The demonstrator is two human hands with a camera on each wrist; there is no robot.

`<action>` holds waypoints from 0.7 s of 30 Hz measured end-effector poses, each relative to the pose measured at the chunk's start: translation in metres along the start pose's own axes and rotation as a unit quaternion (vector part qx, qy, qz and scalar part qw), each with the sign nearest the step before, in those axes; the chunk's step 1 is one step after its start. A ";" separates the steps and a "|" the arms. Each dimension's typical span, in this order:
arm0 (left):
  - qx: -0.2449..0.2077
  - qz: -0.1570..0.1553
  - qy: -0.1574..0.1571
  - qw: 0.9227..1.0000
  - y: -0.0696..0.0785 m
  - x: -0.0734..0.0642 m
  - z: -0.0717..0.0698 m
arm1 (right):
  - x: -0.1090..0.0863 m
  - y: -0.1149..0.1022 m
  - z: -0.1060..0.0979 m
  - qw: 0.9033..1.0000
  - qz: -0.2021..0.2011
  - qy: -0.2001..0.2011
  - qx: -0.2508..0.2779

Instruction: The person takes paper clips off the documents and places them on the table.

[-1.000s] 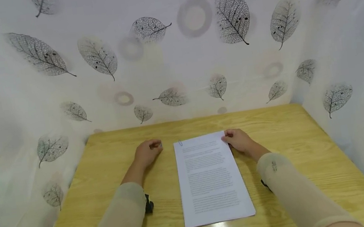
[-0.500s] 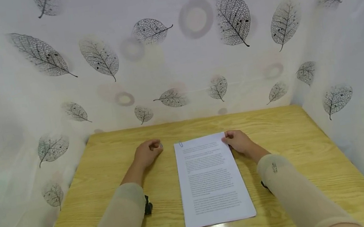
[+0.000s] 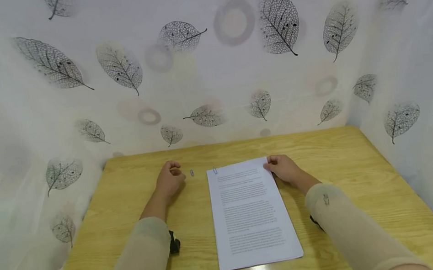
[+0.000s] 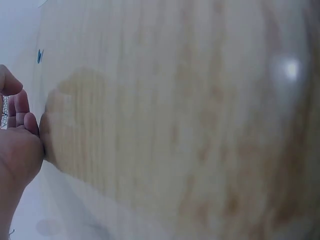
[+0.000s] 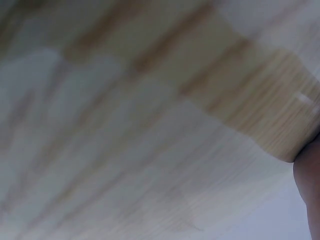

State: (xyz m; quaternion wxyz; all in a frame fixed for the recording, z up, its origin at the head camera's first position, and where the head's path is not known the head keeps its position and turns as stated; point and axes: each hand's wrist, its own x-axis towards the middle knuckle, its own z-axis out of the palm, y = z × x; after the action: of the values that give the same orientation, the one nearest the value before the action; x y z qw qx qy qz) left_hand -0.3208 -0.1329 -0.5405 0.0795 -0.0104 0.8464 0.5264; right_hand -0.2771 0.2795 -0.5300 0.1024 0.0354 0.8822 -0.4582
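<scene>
A stack of printed paper sheets (image 3: 252, 213) lies on the wooden table in the head view. One paper clip (image 3: 215, 170) sits on its top left corner. My right hand (image 3: 286, 169) pinches the top right corner between thumb and fingers; the right wrist view shows only the edge of this hand (image 5: 309, 177). Left of the stack, a loose paper clip (image 3: 192, 173) lies on the wood, also seen as a small dark blue clip (image 4: 40, 56) in the left wrist view. My left hand (image 3: 169, 179) rests just left of it, fingers loosely curled around nothing.
The yellow wood-grain table (image 3: 326, 147) runs back to a pale curtain (image 3: 208, 76) printed with leaves, which also hangs along both sides. A black strap mount (image 3: 174, 243) shows at my left forearm. Light reflects off the table below the stack.
My left hand has let go of the loose paper clip and drawn back slightly to the left, leaving the clip on the table. My right hand keeps its grip on the sheets.
</scene>
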 end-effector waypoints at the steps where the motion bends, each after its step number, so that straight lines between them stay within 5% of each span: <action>1: -0.010 -0.003 0.000 1.000 0.001 0.001 0.000 | 0.000 0.000 0.000 1.000 0.001 0.001 -0.001; 10: -0.048 -0.022 0.028 0.998 0.010 0.001 0.006 | 0.001 0.005 0.002 1.000 -0.006 0.009 -0.009; 16: -0.050 0.031 0.070 0.996 0.034 -0.008 0.037 | -0.001 0.002 0.002 0.999 -0.014 0.017 -0.024; 21: -0.047 0.060 0.048 0.996 0.047 -0.013 0.064 | -0.001 0.003 0.001 1.000 -0.009 0.016 -0.021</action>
State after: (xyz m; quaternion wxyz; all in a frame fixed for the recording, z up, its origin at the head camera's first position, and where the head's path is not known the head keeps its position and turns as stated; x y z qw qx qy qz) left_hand -0.3051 -0.0560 -0.5249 0.0066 0.0111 0.8230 0.5680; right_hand -0.2756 0.2802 -0.5330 0.0848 0.0324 0.8933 -0.4402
